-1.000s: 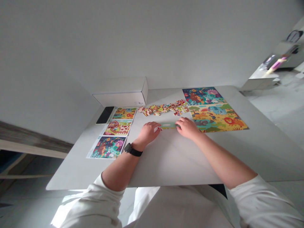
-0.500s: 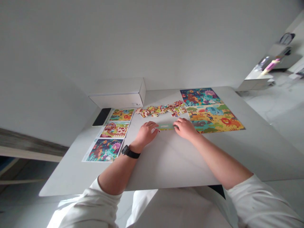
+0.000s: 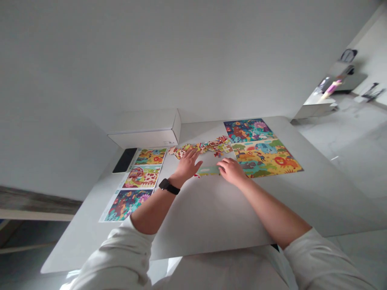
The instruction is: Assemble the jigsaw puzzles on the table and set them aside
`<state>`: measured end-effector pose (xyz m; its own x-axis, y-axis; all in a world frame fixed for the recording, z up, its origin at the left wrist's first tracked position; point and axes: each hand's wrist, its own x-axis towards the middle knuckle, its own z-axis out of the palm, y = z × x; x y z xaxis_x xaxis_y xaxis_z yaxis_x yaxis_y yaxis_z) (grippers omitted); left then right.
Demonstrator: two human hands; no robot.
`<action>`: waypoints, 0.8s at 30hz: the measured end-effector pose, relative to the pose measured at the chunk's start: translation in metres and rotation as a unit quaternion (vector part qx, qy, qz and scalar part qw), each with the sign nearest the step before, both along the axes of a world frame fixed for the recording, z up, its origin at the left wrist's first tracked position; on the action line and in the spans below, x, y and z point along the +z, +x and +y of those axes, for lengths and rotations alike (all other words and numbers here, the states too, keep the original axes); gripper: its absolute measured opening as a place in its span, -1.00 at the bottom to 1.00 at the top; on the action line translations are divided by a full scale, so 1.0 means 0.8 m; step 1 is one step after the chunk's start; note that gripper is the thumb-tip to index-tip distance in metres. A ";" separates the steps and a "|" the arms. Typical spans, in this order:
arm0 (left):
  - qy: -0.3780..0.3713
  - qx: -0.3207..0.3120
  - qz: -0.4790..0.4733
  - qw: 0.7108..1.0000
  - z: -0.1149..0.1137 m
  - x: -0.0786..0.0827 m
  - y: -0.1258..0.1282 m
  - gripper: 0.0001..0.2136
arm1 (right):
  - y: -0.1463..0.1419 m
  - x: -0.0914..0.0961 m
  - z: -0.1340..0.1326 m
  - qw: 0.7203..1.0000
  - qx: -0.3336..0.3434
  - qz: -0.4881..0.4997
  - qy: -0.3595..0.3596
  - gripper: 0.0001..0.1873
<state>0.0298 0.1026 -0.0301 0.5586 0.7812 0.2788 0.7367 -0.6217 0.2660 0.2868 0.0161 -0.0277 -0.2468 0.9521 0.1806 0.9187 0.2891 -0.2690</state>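
My left hand (image 3: 188,166) is open, fingers stretched forward to the near edge of a heap of loose jigsaw puzzle pieces (image 3: 211,146). No piece shows clearly in it. Below the heap lies a short strip of joined puzzle pieces (image 3: 209,170), pale blue-green with a green lower edge; a bit of red shows at its left end, next to my left wrist. The curled fingers of my right hand (image 3: 232,170) close on the strip's right end, hiding that end.
Right of the strip lie an assembled animal puzzle (image 3: 263,157) and a dark-blue one (image 3: 248,129). At left is a sheet with three pictures (image 3: 142,176), beside a black phone (image 3: 125,160). A white box (image 3: 145,137) stands behind, against the wall.
My left hand has left the strip's left end and reached forward to the heap, its fingers opening out. My right hand stays at the strip's right end. The view has shifted slightly.
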 end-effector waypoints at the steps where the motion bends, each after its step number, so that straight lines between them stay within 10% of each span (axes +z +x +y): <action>1: -0.003 0.000 0.007 1.000 0.009 -0.001 0.006 -0.51 | 0.002 -0.002 0.001 1.000 -0.003 0.009 0.007 -0.71; 12: -0.016 0.063 0.039 0.997 0.016 -0.011 -0.027 -0.66 | 0.016 0.001 0.023 0.993 -0.004 0.109 0.052 -0.68; 24: -0.031 0.052 -0.032 0.998 0.007 -0.013 -0.034 -0.65 | -0.059 0.004 0.119 0.992 0.125 -0.014 0.013 -0.59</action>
<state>0.0026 0.1081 -0.0403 0.4565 0.8509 0.2598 0.7768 -0.5236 0.3499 0.2395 0.1113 -0.0244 -0.4804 0.8553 0.1942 0.8240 0.5160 -0.2341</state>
